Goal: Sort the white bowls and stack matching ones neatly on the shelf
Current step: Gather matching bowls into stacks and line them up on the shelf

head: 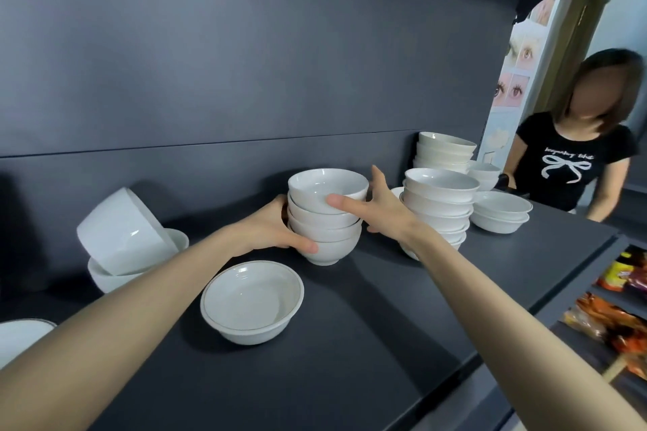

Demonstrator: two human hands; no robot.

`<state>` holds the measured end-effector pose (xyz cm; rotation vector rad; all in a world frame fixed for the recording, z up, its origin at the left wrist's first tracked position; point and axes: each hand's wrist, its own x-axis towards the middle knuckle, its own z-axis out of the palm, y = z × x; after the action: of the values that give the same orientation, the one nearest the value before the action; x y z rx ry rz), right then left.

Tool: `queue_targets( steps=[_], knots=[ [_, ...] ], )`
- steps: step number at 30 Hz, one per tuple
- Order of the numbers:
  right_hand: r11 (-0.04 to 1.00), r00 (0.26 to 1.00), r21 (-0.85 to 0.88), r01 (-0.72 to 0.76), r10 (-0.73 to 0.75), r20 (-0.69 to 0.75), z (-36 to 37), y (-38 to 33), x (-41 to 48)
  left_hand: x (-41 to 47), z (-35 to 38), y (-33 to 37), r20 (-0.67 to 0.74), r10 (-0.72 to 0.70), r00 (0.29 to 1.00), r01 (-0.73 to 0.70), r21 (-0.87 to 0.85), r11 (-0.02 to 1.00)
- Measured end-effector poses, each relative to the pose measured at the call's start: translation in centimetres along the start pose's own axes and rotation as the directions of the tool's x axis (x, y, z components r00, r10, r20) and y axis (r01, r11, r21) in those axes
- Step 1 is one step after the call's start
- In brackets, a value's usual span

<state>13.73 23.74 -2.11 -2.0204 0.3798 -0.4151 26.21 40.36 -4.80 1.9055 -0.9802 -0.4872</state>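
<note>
On shelf (350,325) centre: left hand (280,231) curled round bowl stack (325,231); right hand (381,206) fingers (378,178) spread, thumb against top bowl (329,182). Steadying step; next, square stack, add matching bowls.

Arms fwd; L hand (271,225) grips bowl stack (327,222), R hand (383,210) touches.
</note>
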Motion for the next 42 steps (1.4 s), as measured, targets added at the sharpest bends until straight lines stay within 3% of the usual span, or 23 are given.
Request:
queue_targets(
  steps=[3, 7, 19, 35, 42],
  knots=[
    [0.996, 0.995, 0.063, -0.061, 0.056, 0.081, 0.2, 0.6, 0.1, -0.2, 0.0, -0.3, 0.048, -0.051, 0.998, 0.053, -0.056, 0.997],
    [0.991, 0.991, 0.133, -0.032, 0.014, 0.136, 0.3, 1.2, 0.3, -0.3, 0.7, -0.5, 0.082, -0.052, 0.995, 0.058, -0.078, 0.995],
    [0.986, 0.998, 0.168, 0.015, -0.024, 0.054, 0.6, 1.0, 0.0, -0.1, 0.2, -0.1, 0.010, -0.090, 0.996, 0.090, -0.167, 0.982],
    [0.963, 0.959, 0.211, 0.168, -0.209, 0.189, -4.0, -4.3, 0.3, -3.2, -0.9, 6.0, -0.241, -0.021, 0.970, -0.016, -0.151, 0.988],
    [0.941, 0.899, 0.226, 0.250, -0.313, 0.307, -8.9, -4.6, 0.5, -4.3, 3.4, 10.1, -0.425, -0.028, 0.905, -0.033, -0.136, 0.990]
  ],
)
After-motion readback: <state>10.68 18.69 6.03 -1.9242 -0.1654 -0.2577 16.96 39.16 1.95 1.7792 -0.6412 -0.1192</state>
